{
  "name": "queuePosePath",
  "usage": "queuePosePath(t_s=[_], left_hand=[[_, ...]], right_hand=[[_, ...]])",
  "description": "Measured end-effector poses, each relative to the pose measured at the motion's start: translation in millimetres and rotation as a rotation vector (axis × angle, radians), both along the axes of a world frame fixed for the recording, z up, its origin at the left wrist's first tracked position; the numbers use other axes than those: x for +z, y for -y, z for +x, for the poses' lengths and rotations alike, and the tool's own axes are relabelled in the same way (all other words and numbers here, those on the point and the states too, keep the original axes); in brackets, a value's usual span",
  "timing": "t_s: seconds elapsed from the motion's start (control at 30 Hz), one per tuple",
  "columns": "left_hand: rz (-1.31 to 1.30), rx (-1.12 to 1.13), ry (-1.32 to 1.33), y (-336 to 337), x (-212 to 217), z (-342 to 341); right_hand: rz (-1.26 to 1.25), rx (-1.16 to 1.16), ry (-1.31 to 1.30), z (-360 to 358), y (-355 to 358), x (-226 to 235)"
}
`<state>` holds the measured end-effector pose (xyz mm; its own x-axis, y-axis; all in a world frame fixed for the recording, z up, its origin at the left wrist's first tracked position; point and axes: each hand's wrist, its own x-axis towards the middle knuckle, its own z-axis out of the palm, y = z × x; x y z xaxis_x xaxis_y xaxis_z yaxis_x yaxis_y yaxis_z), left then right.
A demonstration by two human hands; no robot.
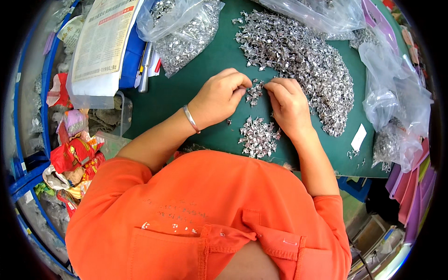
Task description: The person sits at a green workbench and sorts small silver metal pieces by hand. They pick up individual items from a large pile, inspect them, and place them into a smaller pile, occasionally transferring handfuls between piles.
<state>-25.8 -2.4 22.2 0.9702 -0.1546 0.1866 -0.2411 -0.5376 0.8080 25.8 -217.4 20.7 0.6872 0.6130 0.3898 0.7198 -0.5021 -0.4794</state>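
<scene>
One orange shirt (186, 200); two hands (219, 96) apart, grip unclear; three loose piles of metal parts (259, 137).

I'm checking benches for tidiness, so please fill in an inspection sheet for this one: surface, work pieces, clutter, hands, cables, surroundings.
Surface: green table, bearing small metal parts.
Work pieces: large pile beyond the right hand; small cluster between the hands; round pile nearer the body.
Clutter: parts bag and printed sheet toward the left; white slip and plastic bag at right.
Hands: left hand and right hand at the small cluster; grip unclear.
Cables: nothing seen.
Surroundings: blue shelving at left.
</scene>
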Motion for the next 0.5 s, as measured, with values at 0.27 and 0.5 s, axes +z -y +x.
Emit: queuePosePath(t_s=[0.27,0.5], left_hand=[[0.120,-0.065,0.106,3.5,-3.1,-7.2],[-0.045,-0.173,-0.274,-5.6,21.6,-15.6]], right_hand=[[0.127,0.130,-0.343,-12.8,6.9,22.1],[0.153,0.005,-0.387,-10.0,3.9,13.7]])
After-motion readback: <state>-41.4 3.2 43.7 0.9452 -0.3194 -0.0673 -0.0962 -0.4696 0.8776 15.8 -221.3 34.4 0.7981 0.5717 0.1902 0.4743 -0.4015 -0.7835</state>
